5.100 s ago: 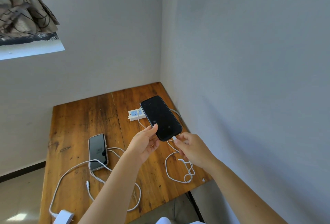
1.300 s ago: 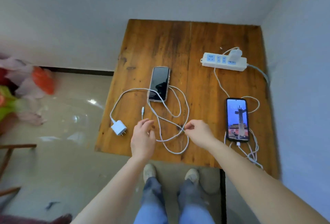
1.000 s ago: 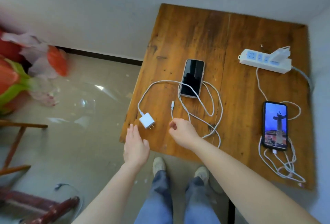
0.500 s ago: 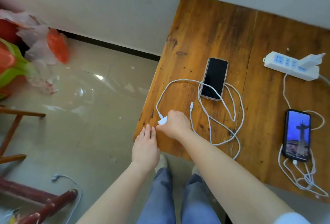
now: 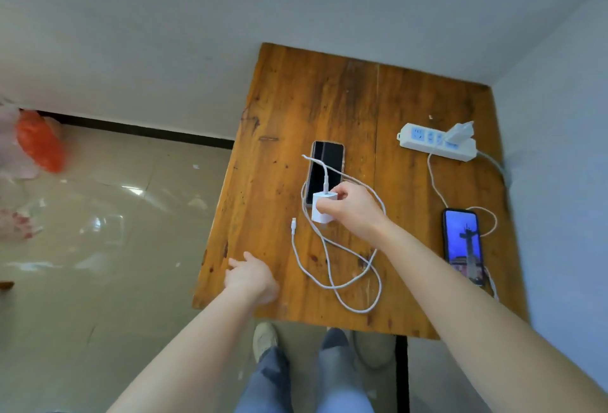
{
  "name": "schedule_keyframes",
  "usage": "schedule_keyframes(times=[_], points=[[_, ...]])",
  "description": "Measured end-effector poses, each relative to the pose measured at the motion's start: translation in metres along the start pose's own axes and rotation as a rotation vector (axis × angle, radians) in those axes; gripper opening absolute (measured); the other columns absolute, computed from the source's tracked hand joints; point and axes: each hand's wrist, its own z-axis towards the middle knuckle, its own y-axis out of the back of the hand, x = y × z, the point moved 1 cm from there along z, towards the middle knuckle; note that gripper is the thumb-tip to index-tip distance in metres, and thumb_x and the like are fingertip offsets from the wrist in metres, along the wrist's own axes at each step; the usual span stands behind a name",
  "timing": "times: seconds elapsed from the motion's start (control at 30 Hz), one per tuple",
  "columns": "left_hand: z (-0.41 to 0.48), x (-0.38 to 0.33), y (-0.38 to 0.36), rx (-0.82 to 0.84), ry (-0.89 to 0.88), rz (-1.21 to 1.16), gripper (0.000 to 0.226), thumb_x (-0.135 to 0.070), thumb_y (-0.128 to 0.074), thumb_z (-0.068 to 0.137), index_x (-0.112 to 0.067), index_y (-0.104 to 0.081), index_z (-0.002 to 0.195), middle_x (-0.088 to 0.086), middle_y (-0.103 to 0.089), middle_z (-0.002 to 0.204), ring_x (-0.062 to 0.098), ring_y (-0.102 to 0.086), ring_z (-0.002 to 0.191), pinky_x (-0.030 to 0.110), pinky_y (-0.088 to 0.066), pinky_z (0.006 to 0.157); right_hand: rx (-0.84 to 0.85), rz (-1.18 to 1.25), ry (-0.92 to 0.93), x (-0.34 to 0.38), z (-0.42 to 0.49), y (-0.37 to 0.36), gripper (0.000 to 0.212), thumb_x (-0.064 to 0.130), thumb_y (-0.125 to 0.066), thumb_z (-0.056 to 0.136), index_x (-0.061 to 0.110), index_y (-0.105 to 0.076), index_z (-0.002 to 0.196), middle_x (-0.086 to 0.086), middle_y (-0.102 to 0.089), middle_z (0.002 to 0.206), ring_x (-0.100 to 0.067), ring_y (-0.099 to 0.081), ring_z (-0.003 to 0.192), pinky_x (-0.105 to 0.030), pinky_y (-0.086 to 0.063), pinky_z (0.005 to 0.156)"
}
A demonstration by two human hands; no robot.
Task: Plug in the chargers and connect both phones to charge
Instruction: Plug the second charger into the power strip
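My right hand [image 5: 353,210] grips a white charger block [image 5: 322,211] lifted above the wooden table [image 5: 283,100], its white cable [image 5: 345,281] trailing in loops with the free plug end [image 5: 293,225] lying on the wood. Just behind the block lies a dark-screened phone [image 5: 325,169]. My left hand [image 5: 251,277] hovers over the table's near left corner, fingers relaxed, holding nothing. At the right, a second phone [image 5: 463,244] with a lit screen lies cabled to a charger [image 5: 459,132] plugged into the white power strip [image 5: 424,139].
The table stands in a corner, with walls behind and to the right. Glossy tiled floor [image 5: 108,231] lies to the left with an orange and pink object [image 5: 38,146] at the far left. My shoes and jeans show below the near table edge.
My right hand has picked the charger block up from the table's left edge and carried it up and right, toward the dark phone. My left hand moved up over the table corner.
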Motion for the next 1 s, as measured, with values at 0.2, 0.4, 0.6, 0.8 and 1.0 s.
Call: schedule_keyframes(times=[0.2, 0.4, 0.6, 0.8, 1.0], points=[[-0.015, -0.105, 0.066, -0.553, -0.520, -0.398, 0.094, -0.032, -0.060, 0.087, -0.020, 0.008, 0.151, 0.007, -0.006, 0.161, 0.026, -0.025, 0.142, 0.039, -0.039, 0.103, -0.019, -0.089, 0.150, -0.001, 0.006, 0.110, 0.035, 0.022, -0.071, 0.066, 0.025, -0.057, 0.097, 0.003, -0.059, 0.088, -0.016, -0.060, 0.080, -0.023, -0.047, 0.060], [-0.022, -0.212, 0.132, -0.656, -0.741, -0.593, 0.100, -0.037, -0.071, 0.079, -0.042, 0.000, 0.148, 0.005, -0.011, 0.161, 0.023, -0.025, 0.143, 0.034, -0.038, 0.099, 0.062, -0.243, 0.233, -0.009, 0.036, 0.195, 0.043, 0.010, -0.072, 0.058, 0.035, -0.061, 0.092, 0.007, -0.058, 0.095, -0.017, -0.058, 0.089, -0.025, -0.054, 0.061], [-0.010, -0.281, 0.170, -0.510, -0.740, -0.812, 0.030, -0.034, -0.042, 0.098, -0.019, -0.068, 0.099, 0.005, -0.071, 0.097, 0.017, -0.063, 0.086, 0.030, -0.051, 0.073, 0.155, -0.177, 0.213, -0.017, 0.096, 0.269, 0.044, 0.010, -0.077, 0.053, 0.030, -0.067, 0.091, 0.001, -0.061, 0.103, -0.019, -0.059, 0.095, -0.024, -0.053, 0.062], [0.019, -0.312, 0.172, -0.600, -0.635, -0.816, 0.030, -0.029, -0.044, 0.096, -0.015, -0.059, 0.074, 0.001, -0.058, 0.062, 0.012, -0.051, 0.053, 0.023, -0.042, 0.046, -0.084, -0.261, 0.086, -0.046, 0.167, 0.291, 0.043, 0.036, -0.083, 0.061, 0.026, -0.055, 0.092, 0.006, -0.062, 0.089, -0.012, -0.065, 0.075, -0.029, -0.056, 0.062], [0.047, -0.333, 0.153, -0.517, -0.577, -0.669, 0.054, -0.004, -0.040, 0.096, -0.029, -0.036, 0.143, 0.008, -0.054, 0.134, 0.023, -0.058, 0.110, 0.032, -0.052, 0.083, -0.133, -0.140, -0.134, -0.073, 0.217, 0.279, 0.022, 0.033, -0.071, 0.071, 0.015, -0.062, 0.082, -0.004, -0.069, 0.080, -0.014, -0.070, 0.063, -0.032, -0.060, 0.062]])
